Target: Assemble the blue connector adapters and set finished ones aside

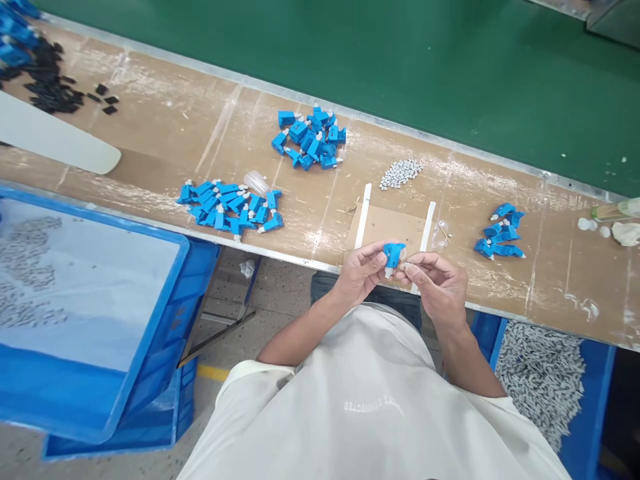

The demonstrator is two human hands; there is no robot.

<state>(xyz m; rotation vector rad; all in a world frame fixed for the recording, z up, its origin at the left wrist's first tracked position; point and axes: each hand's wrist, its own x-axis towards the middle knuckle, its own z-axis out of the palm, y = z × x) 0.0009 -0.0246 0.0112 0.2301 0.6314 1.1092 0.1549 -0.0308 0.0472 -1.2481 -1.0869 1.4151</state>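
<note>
Bench: brown-covered worktop (170,110), glossy in patches, with a green surface (400,60) beyond its far edge.
Left hand: the left hand (361,272) pinches a blue piece (394,254) above the near edge, white tip towards the body.
Right hand: thumb and fingertips of the right hand (443,293) close together beside it; whether they grip a tiny part, I cannot tell.
Handling: best to steady the blue body with the left fingers, keep the worked side visible and press gently, square on.
Around: small grey parts (401,173) lie beyond two white strips (363,217) (428,227).
Below: blue crates (183,257) (595,400) flank the person.
</note>
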